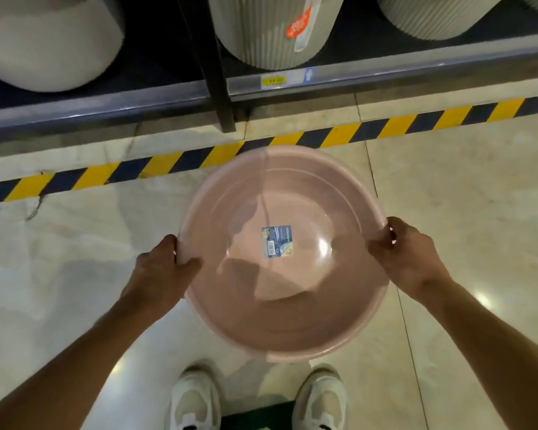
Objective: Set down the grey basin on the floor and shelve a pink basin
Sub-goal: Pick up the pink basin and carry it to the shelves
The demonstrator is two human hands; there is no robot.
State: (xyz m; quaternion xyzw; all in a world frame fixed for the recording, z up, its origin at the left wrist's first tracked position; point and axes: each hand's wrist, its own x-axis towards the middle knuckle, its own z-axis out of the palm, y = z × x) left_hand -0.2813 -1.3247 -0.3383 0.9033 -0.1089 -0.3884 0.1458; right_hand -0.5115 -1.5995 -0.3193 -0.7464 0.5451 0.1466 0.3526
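The low dark metal shelf (385,69) ahead holds ribbed white plastic tubs (271,29). The round pink plastic basin (284,287) is held level above the floor, left hand (165,265) and right hand (407,259) clamping opposite rims. Keep both grips even; find a free spot.

One head-worn wide-angle view looks steeply down from standing height, facing a low shelf (385,69) that crosses the top of the frame. Tiled floor (75,259) fills the middle, striped tape (339,136) runs diagonally across, and the wearer's white shoes (196,398) sit at bottom centre, close below.
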